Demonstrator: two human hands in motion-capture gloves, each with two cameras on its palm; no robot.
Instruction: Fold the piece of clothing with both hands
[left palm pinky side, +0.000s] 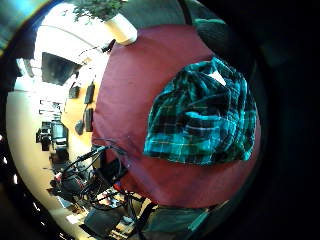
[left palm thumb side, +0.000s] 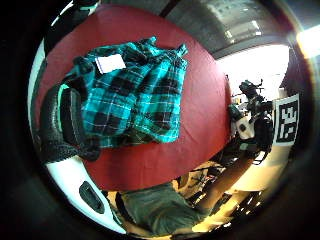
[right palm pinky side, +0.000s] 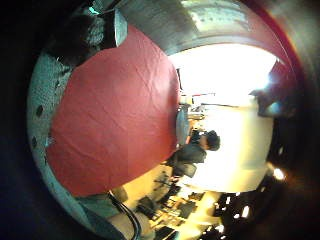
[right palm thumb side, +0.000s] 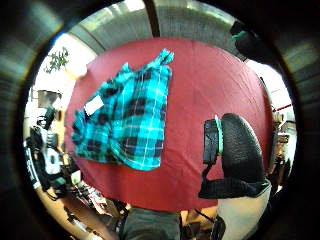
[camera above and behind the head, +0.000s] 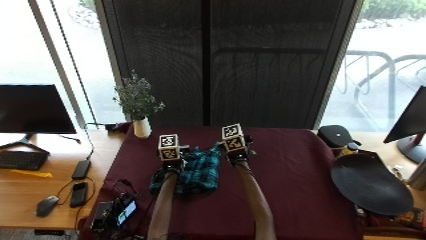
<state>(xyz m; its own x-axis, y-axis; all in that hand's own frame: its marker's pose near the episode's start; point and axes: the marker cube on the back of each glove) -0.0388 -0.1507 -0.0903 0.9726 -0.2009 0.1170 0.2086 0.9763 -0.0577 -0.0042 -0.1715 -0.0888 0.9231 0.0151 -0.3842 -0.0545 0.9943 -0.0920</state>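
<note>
**Garment bunched on table, folding not visibly begun**

A teal and black plaid garment (camera above and behind the head: 190, 171) lies on the dark red tablecloth (camera above and behind the head: 293, 165), toward the person's left of centre. In the palm views it is rumpled, its edges uneven and ridged with creases, and a white label (left palm thumb side: 110, 63) faces up near one end. No clean fold line or squared outline shows anywhere on it.

The left hand (camera above and behind the head: 170, 159) is over the garment's far left part. The right hand (camera above and behind the head: 234, 152) is at the garment's right far corner, above or just beside it. From the outside view, contact with the cloth cannot be confirmed for either hand.

Finger state: the left thumb side palm view shows a gloved finger (left palm thumb side: 65, 125) of the left hand raised in front of the cloth, with no fabric visibly pinched. The right thumb side palm view shows a gloved finger (right palm thumb side: 235, 150) over bare tablecloth, well apart from the garment. Neither hand appears to hold anything; the fingers look relaxed rather than clamped.

Assessment: the task stands at or near its start. Judged outstanding: taking hold of the garment, spreading it flat, and making every fold.
</note>
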